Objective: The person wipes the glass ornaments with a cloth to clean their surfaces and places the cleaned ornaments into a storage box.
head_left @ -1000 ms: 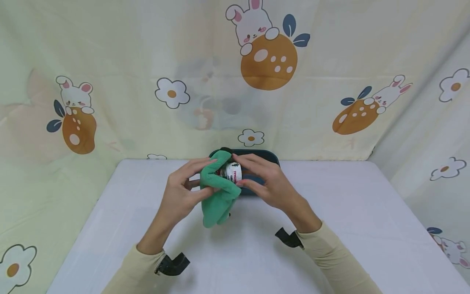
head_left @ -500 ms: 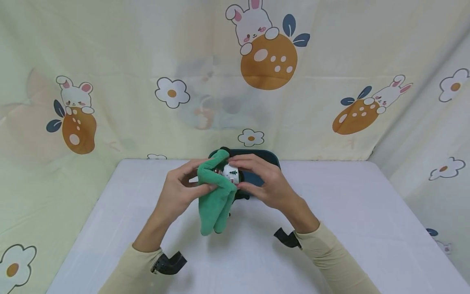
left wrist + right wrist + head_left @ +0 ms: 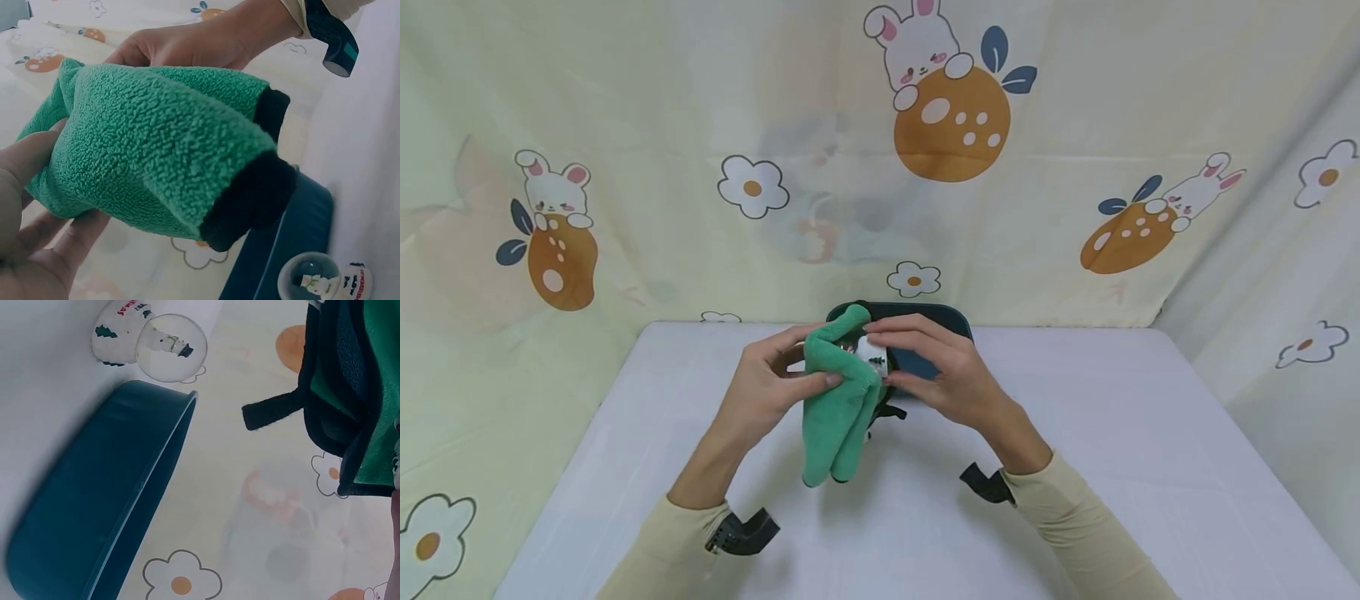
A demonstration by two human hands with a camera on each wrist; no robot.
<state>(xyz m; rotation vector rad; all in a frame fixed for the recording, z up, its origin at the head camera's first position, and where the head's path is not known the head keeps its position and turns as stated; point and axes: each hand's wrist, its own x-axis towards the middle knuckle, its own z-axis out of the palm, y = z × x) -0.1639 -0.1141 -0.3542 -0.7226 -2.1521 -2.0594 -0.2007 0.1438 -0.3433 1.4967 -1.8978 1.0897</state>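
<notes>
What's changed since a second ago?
The loose end of the green cloth hangs lower and a dark strap now shows beside it. The white piece has turned, bringing its tree print round. The left hand still holds the cloth, the right hand the white piece; the teal tub stayed put.

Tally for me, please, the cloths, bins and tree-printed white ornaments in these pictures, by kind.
Cloths: 1, the green cloth
Bins: 1, the blue bin
Ornaments: 2, the held ornament in the right hand and the snow globe on the table
Total: 4
</notes>
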